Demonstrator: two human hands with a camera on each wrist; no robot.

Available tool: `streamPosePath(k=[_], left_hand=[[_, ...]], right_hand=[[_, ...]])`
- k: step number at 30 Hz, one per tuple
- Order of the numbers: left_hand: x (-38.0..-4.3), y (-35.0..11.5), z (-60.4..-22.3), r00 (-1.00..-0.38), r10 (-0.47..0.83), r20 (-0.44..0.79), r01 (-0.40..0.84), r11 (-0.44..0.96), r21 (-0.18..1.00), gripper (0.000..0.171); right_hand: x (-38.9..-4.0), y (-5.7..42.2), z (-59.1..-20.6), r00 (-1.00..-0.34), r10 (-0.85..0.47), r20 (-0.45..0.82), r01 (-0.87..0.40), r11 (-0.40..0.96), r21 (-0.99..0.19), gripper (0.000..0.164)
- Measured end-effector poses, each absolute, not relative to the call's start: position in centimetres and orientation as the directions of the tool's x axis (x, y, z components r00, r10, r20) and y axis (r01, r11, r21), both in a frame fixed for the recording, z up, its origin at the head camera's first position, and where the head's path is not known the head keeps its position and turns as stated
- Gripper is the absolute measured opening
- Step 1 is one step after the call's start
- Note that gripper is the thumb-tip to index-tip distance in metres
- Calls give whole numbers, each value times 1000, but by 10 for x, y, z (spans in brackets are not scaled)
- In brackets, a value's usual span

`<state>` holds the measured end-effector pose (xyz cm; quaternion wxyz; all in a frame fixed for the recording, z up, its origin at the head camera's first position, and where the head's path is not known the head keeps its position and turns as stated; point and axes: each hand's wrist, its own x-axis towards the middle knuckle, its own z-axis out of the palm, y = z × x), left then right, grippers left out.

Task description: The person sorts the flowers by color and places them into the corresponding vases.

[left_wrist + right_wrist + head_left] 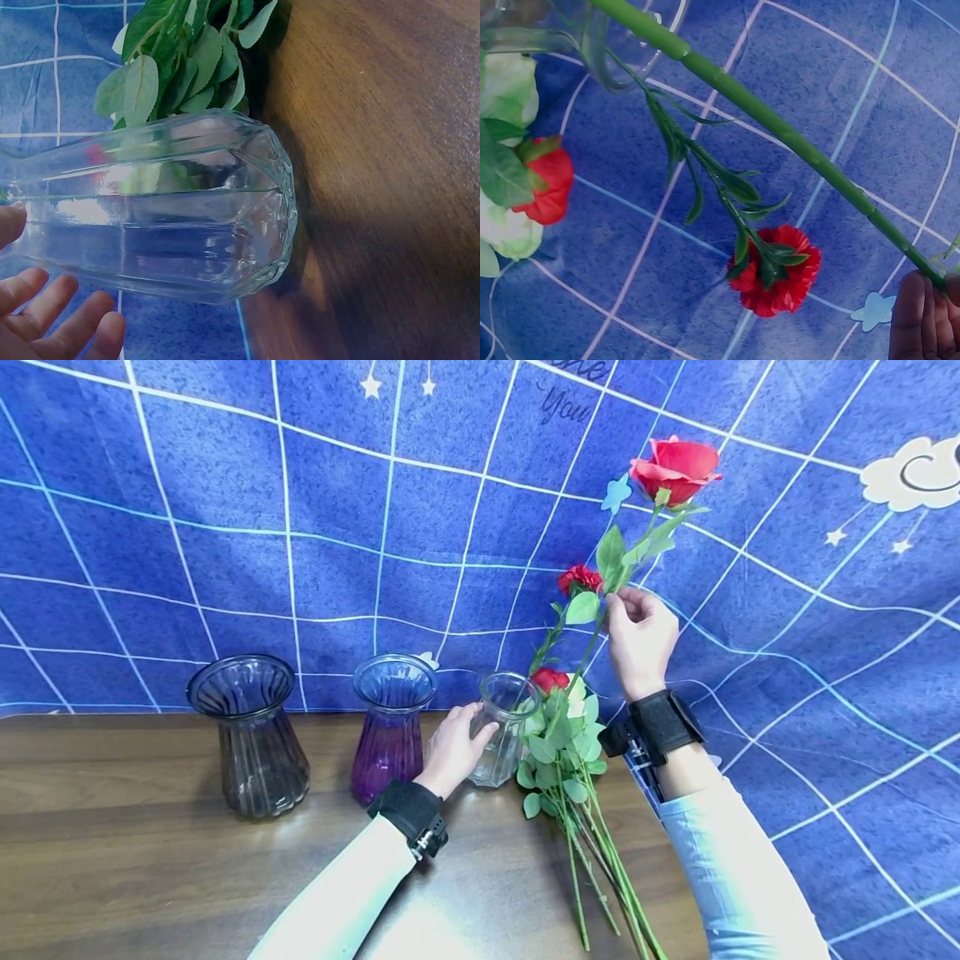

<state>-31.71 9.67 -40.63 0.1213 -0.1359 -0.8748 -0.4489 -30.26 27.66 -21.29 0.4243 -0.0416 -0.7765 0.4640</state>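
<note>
My right hand (643, 639) pinches the stem of a large red rose (677, 470) high in front of the backdrop. Its long green stem (780, 145) slants down past the rim of a clear glass vase (497, 756). A red carnation (774, 270) leans out of that vase's mouth. Beside the vase is my left hand (456, 750), its thumb at the neck and its relaxed fingers (60, 319) spread along the side. Right of the vase lies a bunch of flowers, with a smaller red bloom (550, 680), pale blooms and many green leaves (558, 739).
A purple-and-blue glass vase (388, 739) stands left of my left hand. Farther left is a dark grey glass vase (262, 760). Loose green stems (611, 860) reach toward the front of the wooden table (135, 852). A blue gridded cloth (225, 543) hangs behind.
</note>
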Motion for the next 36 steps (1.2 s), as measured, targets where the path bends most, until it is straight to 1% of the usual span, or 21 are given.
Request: streamPosePath(k=[8, 15, 28, 36], left_hand=[[-317, 97, -407, -933, 132, 334, 348, 562, 751, 45], [-318, 97, -408, -929, 137, 343, 358, 566, 743, 46], [-319, 95, -410, -925, 140, 354, 367, 567, 737, 46], [-318, 96, -409, -932, 142, 334, 353, 563, 747, 45]], right_hand=[[-306, 274, -205, -611, 482, 627, -358, 539, -763, 23], [-308, 271, -201, -585, 483, 651, -380, 546, -747, 22], [-315, 264, -199, -567, 473, 675, -434, 525, -732, 21], [-317, 260, -201, -557, 475, 681, -437, 530, -727, 21]])
